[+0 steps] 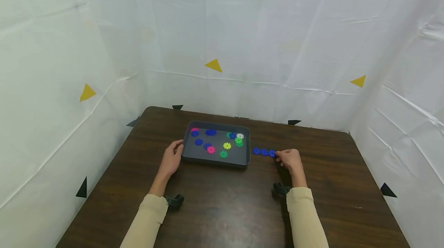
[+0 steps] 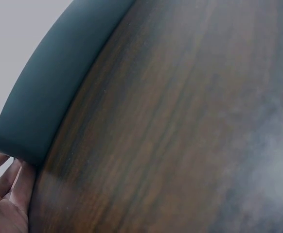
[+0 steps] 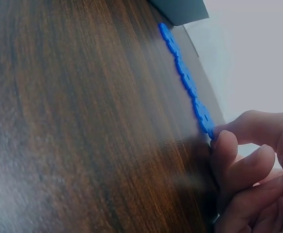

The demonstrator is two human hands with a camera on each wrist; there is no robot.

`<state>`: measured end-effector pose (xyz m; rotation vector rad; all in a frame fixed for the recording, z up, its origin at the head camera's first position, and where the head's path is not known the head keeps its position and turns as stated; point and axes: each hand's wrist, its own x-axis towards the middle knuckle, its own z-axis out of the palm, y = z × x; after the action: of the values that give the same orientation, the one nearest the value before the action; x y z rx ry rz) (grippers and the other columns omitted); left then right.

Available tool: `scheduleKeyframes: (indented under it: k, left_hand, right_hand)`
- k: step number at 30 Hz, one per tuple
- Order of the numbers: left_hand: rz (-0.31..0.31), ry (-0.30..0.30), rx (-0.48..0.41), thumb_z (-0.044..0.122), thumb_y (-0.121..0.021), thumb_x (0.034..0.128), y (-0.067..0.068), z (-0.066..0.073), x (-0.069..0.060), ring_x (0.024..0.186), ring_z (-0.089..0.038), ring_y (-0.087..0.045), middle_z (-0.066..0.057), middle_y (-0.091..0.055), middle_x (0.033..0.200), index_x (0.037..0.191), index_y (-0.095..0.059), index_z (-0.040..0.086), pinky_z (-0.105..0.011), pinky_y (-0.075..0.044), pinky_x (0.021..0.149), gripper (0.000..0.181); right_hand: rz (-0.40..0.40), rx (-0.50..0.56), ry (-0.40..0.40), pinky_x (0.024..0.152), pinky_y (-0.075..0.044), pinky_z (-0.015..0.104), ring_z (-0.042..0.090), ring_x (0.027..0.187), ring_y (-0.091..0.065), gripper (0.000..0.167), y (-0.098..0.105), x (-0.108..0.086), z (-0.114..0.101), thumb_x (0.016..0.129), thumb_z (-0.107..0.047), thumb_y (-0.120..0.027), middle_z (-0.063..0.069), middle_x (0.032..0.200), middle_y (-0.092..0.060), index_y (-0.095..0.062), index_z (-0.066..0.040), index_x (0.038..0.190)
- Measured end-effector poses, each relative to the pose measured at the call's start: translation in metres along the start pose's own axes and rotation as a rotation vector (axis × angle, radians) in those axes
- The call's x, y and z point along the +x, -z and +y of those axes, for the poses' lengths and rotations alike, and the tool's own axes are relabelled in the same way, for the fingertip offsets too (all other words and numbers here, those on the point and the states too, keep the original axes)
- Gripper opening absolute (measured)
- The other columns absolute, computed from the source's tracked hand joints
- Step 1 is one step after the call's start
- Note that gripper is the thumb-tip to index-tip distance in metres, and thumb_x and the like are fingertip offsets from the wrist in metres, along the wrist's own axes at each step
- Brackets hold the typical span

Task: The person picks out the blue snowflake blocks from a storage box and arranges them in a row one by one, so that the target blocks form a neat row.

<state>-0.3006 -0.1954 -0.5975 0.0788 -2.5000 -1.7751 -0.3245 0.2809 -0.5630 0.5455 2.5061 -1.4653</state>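
A dark grey tray [image 1: 215, 161] holds several flower-shaped discs in blue, green, pink, yellow and white. At its left side my left hand [image 1: 171, 159] grips the wall near the front corner. The left wrist view shows the fingers of that hand [image 2: 8, 199] against the tray's end [image 2: 44, 92]. To the right of the tray lies a row of three joined blue discs [image 1: 264, 152]. My right hand [image 1: 290, 160] pinches the right end of this row between thumb and forefinger. In the right wrist view the blue row [image 3: 186, 77] runs from the fingertips of the hand [image 3: 253, 170] towards the tray.
The brown wooden table [image 1: 222, 205] reaches back to white sheeting [image 1: 263, 39] marked with yellow and black triangles, which also hangs at both sides. Dark bands are on both wrists, at the ends of the pale sleeves.
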Motion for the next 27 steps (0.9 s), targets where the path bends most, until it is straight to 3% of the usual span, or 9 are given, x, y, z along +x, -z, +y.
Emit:
scheduleKeyframes:
  k: [6,12,27]
  left_hand:
    - [-0.001,0.011,0.006,0.029,-0.047,0.1168,-0.001,0.001,0.000,0.139,-0.038,-0.058,-0.022,-0.059,0.153,0.155,-0.053,0.006,-0.059,-0.046,0.117,0.045]
    - [-0.008,0.015,-0.003,0.029,-0.047,0.1167,0.000,0.000,0.001,0.140,-0.038,-0.057,-0.022,-0.059,0.153,0.155,-0.053,0.006,-0.058,-0.046,0.117,0.045]
    - [-0.006,0.019,-0.006,0.030,-0.046,0.1173,-0.001,0.001,0.000,0.135,-0.036,-0.059,-0.021,-0.061,0.150,0.155,-0.053,0.007,-0.056,-0.048,0.114,0.045]
  right_hand:
    - [0.034,0.039,0.029,0.050,-0.044,0.024,0.009,0.054,-0.057,0.033,-0.003,-0.003,0.002,0.104,-0.026,-0.068,-0.004,0.066,-0.068,-0.077,0.005,0.101]
    - [0.056,0.082,0.045,0.051,-0.046,0.022,0.008,0.053,-0.058,0.033,-0.005,-0.008,0.004,0.105,-0.025,-0.066,-0.004,0.067,-0.067,-0.075,0.007,0.109]
    - [0.042,0.122,0.060,0.051,-0.048,0.021,0.007,0.053,-0.058,0.037,-0.004,-0.016,0.001,0.108,-0.026,-0.063,-0.001,0.073,-0.068,-0.070,0.009,0.120]
